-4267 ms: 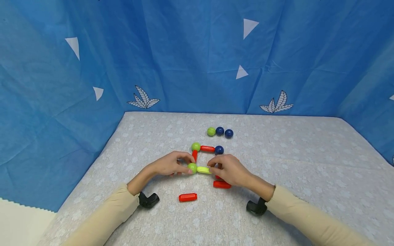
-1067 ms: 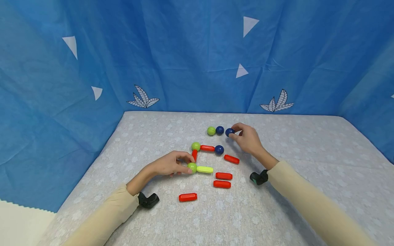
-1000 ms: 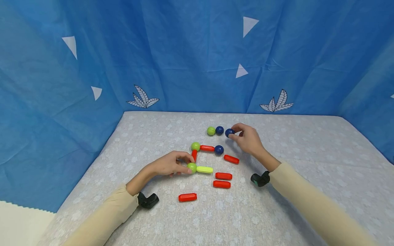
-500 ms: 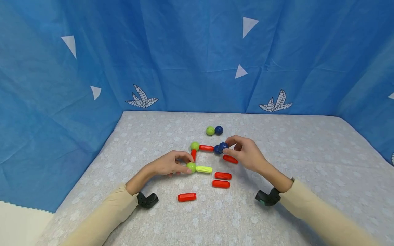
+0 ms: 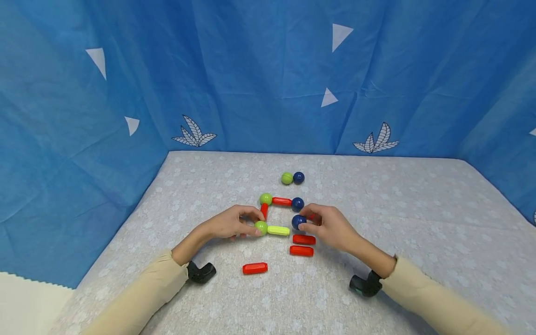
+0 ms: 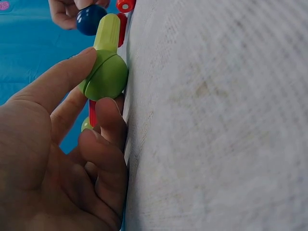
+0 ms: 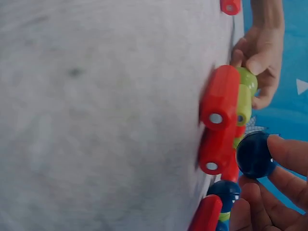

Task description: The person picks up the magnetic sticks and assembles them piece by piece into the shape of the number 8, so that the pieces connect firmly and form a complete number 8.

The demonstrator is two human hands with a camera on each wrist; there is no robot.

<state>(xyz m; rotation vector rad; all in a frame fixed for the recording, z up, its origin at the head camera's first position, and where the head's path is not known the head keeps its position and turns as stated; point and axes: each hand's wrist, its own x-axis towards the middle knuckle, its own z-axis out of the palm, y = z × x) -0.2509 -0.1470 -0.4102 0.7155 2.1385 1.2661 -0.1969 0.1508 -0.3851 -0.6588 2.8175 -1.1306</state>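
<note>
My left hand [image 5: 232, 222] pinches a green ball [image 6: 107, 79] between thumb and fingers. A yellow-green magnetic rod [image 5: 278, 231] extends rightward from it, and a red rod [image 5: 264, 211] runs away to a second green ball [image 5: 265, 199]. From there another red rod [image 5: 282, 201] leads to a blue ball [image 5: 298, 204]. Thumb and fingertips of my right hand [image 5: 328, 225] pinch a second blue ball [image 7: 255, 155], held just beyond the free right end of the yellow-green rod. That rod's end shows a metal disc in the right wrist view.
Two red rods [image 5: 304, 239] lie side by side below my right hand, which partly hides another. A single red rod [image 5: 255, 268] lies nearer the front. Farther back, a green ball [image 5: 286, 178] touches a blue ball [image 5: 298, 177]. A blue curtain [image 5: 268, 83] stands behind the table.
My right hand let go of the yellow-green rod, took a blue ball from the back row and carried it nearer, past the other blue ball. My left hand has stayed on the green ball.
</note>
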